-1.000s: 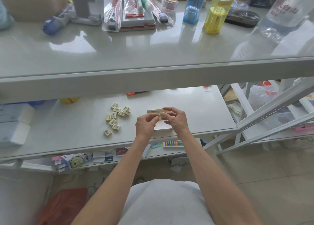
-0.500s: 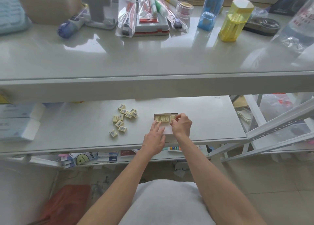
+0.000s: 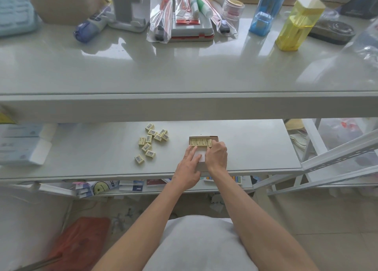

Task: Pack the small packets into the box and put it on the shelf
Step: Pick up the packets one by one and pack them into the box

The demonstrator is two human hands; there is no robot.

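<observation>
The right hand [image 3: 216, 156] covers the right side of the box [image 3: 201, 155]. Its own knuckles hide its fingertips, so whether it pinches the packet [image 3: 209, 143] beside them cannot be told. The left hand [image 3: 189, 167] hides the box's near left corner. Print on the loose packets [image 3: 146, 147] is too small to read. The pale blue cartons [image 3: 20, 146] at the left edge are blurred and cut off.

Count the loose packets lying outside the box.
10 packets on the middle shelf left of the box: seven bunched at the back, three trailing forward; others may be hidden.
</observation>
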